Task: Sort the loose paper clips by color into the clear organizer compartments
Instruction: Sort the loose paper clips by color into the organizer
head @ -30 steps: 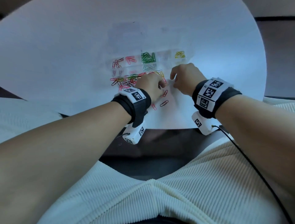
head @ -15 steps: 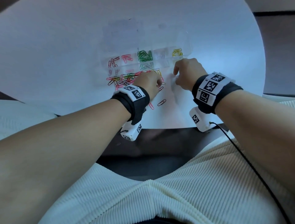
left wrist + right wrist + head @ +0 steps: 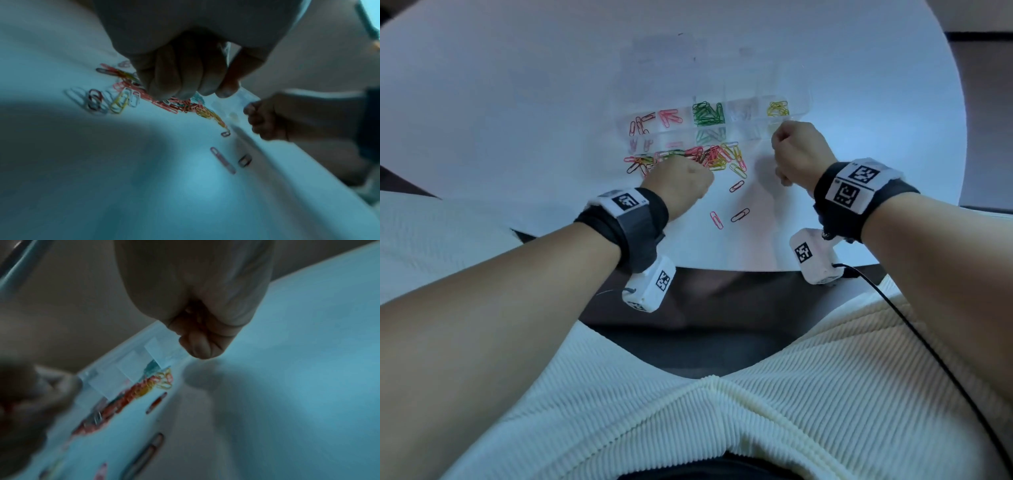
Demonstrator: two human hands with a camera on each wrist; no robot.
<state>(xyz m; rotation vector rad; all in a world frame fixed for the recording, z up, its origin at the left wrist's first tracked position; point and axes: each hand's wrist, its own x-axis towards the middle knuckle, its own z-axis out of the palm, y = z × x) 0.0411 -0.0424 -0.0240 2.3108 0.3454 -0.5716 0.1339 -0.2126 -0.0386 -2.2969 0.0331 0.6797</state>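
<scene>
The clear organizer (image 3: pixel 743 128) lies on the white table, its back row holding dark red, pink, green, pale and yellow clips (image 3: pixel 778 109). A mixed pile of loose paper clips (image 3: pixel 717 156) lies along its front wall. My left hand (image 3: pixel 681 181) is a fist at the pile's left end, its curled fingertips (image 3: pixel 170 94) touching red clips; no clip shows inside it. My right hand (image 3: pixel 796 150) is curled at the organizer's front right corner, below the yellow compartment. Its thumb and forefinger (image 3: pixel 252 106) pinch what looks like a thin wire clip, blurred.
Three stray clips lie nearer me: a pink one (image 3: pixel 716 220) and two dark ones (image 3: pixel 740 215), (image 3: pixel 736 186). The table's near edge (image 3: pixel 722 269) runs just behind both wrists. My lap in cream ribbed cloth (image 3: pixel 722 411) is below it.
My right hand has moved from the pile's right end out to the organizer's front right corner. The left hand has shifted left along the pile, still curled.
</scene>
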